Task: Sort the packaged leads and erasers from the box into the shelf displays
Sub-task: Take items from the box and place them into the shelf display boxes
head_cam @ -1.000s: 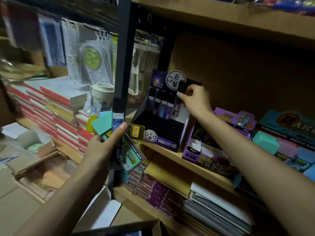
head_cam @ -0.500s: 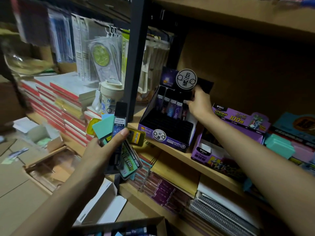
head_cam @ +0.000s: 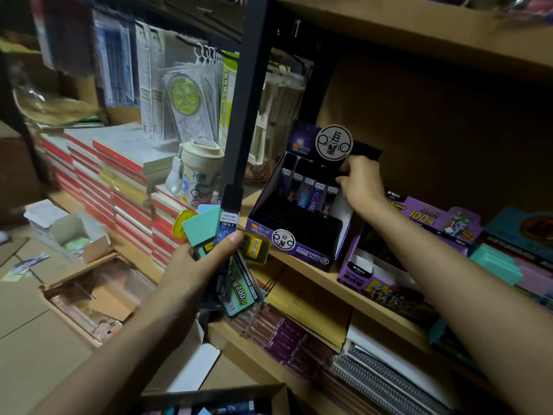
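Note:
My left hand [head_cam: 194, 265] grips a fanned bundle: a teal eraser [head_cam: 202, 227], a dark lead pack marked 2B/0.7 [head_cam: 229, 217], a green lead pack [head_cam: 239, 292] and a yellow-edged pack [head_cam: 256, 244]. The purple display box [head_cam: 299, 250] stands on the wooden shelf with a row of lead packs [head_cam: 308, 193] along its back. My right hand [head_cam: 362, 182] reaches to the right end of that row, its fingertips pinching a dark lead pack [head_cam: 332, 170] that is mostly hidden. The cardboard box [head_cam: 215, 396] with more packs shows at the bottom edge.
A black shelf post [head_cam: 248, 115] rises just left of the display. A purple Ultraman box [head_cam: 389, 283] and teal erasers [head_cam: 493, 262] sit to its right. Stacked red notebooks [head_cam: 119, 187] and a cup [head_cam: 199, 178] lie left, open cartons [head_cam: 89, 292] on the floor.
My right hand has shifted from the display's round header tab to the right end of the back row of lead packs. My left hand keeps holding the bundle.

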Demonstrator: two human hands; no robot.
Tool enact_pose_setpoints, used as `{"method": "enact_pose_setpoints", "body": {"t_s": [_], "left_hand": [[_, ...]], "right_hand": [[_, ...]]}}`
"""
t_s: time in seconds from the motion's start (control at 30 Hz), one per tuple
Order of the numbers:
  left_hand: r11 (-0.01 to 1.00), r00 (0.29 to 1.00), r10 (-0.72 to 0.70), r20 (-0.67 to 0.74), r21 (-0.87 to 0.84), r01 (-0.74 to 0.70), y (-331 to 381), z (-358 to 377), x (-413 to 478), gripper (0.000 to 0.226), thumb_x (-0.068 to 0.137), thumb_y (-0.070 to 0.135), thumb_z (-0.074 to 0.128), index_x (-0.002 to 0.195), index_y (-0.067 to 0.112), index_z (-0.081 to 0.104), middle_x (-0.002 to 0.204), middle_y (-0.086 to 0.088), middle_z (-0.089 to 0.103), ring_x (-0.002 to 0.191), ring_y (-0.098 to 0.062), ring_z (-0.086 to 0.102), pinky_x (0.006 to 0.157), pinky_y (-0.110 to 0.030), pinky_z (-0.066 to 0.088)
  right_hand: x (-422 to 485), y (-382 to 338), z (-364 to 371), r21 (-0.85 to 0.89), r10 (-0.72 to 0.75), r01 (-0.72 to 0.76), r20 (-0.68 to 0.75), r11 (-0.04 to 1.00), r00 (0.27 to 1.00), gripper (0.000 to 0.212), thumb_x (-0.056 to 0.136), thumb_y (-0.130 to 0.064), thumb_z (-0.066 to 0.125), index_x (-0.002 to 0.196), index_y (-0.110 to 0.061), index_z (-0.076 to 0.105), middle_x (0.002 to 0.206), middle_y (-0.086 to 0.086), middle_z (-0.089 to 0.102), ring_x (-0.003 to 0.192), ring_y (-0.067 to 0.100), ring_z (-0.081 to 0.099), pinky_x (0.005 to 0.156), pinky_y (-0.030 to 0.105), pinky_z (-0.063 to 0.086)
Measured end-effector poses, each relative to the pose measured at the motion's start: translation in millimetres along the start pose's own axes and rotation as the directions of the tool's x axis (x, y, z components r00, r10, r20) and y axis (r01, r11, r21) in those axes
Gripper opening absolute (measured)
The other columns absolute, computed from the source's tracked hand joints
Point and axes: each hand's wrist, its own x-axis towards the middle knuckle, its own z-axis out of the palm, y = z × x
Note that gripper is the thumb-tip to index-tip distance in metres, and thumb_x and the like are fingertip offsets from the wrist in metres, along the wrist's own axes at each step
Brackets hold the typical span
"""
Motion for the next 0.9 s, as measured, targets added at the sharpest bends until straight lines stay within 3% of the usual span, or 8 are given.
{"method": "enact_pose_setpoints", "body": {"t_s": [0.1,0.37,0.43,0.5,0.6,0.67,0.8,0.9], "left_hand": [[1.0,1.0,-0.001,0.014,-0.012,0.001,-1,3,-1,0.046,0.064,0.047,0.067,0.102,0.02,0.063,0.09,-0.001,0.075,0.08,-0.022,0.073,0.073,-0.042,0.058],[1.0,1.0,0.0,0.019,-0.016,0.0,-1,7,-2,0.051,0.057,0.051,0.068,0.099,0.022,0.062,0.088,0.0,0.075,0.078,-0.021,0.073,0.071,-0.04,0.058],[1.0,1.0,0.001,0.022,-0.018,-0.001,-1,6,-3,0.05,0.057,0.05,0.068,0.098,0.023,0.063,0.087,0.0,0.075,0.078,-0.021,0.073,0.069,-0.039,0.059],[1.0,0.999,0.0,0.038,-0.031,0.001,-1,7,-3,0.047,0.059,0.048,0.068,0.099,0.024,0.063,0.087,0.001,0.076,0.077,-0.02,0.073,0.062,-0.034,0.059],[0.999,0.998,0.002,0.064,-0.055,0.001,-2,10,-4,0.042,0.061,0.045,0.067,0.097,0.024,0.064,0.085,0.002,0.076,0.075,-0.018,0.073,0.053,-0.027,0.057],[0.998,0.996,-0.004,0.087,-0.062,0.01,-3,12,-4,0.041,0.061,0.045,0.069,0.096,0.024,0.065,0.086,0.0,0.076,0.075,-0.02,0.073,0.053,-0.027,0.056],[0.998,0.981,-0.044,0.19,-0.033,0.051,-9,17,-5,0.039,0.063,0.047,0.072,0.095,0.026,0.07,0.097,-0.006,0.075,0.085,-0.027,0.072,0.064,-0.033,0.059],[0.996,0.974,-0.089,0.21,0.018,0.087,-20,21,-5,0.052,0.062,0.053,0.08,0.104,0.024,0.067,0.101,-0.008,0.074,0.09,-0.029,0.071,0.077,-0.041,0.058]], "right_hand": [[5,0,-3,-0.062,-0.029,0.032,0.046,0.998,0.999,0.011,0.086,0.004,0.058,0.095,0.009,0.058,0.099,0.022,0.06,0.086,0.028,0.057,0.071,0.035,0.046],[-6,-14,-24,-0.422,-0.204,0.238,0.124,0.875,0.971,0.009,0.091,-0.005,0.055,0.089,0.004,0.057,0.092,0.021,0.058,0.089,0.038,0.06,0.064,0.035,0.043],[-20,-20,-31,-0.266,-0.261,0.265,0.053,0.927,0.964,0.02,0.094,-0.016,0.054,0.106,0.0,0.059,0.105,0.017,0.06,0.095,0.031,0.06,0.074,0.034,0.047],[-44,-30,-38,0.085,-0.244,0.238,0.068,0.968,0.968,0.018,0.094,-0.022,0.054,0.104,-0.011,0.064,0.102,0.006,0.065,0.089,0.016,0.061,0.076,0.026,0.047],[-87,-46,-42,0.547,-0.256,0.03,0.341,0.837,0.905,0.014,0.093,-0.028,0.055,0.093,-0.021,0.066,0.092,0.0,0.069,0.084,0.01,0.064,0.072,0.02,0.05],[-111,-52,-36,0.648,-0.285,-0.085,0.445,0.757,0.849,0.015,0.092,-0.031,0.054,0.095,-0.022,0.066,0.093,-0.001,0.07,0.083,0.006,0.065,0.067,0.015,0.05],[-138,-59,-19,0.764,-0.207,-0.223,0.421,0.605,0.883,0.012,0.086,-0.032,0.063,0.094,-0.023,0.066,0.083,-0.008,0.066,0.073,-0.003,0.06,0.061,0.01,0.044],[-145,-57,-11,0.772,-0.172,-0.337,0.492,0.538,0.854,0.012,0.085,-0.022,0.066,0.095,-0.017,0.065,0.09,-0.001,0.066,0.084,0.006,0.062,0.072,0.018,0.051]]}}
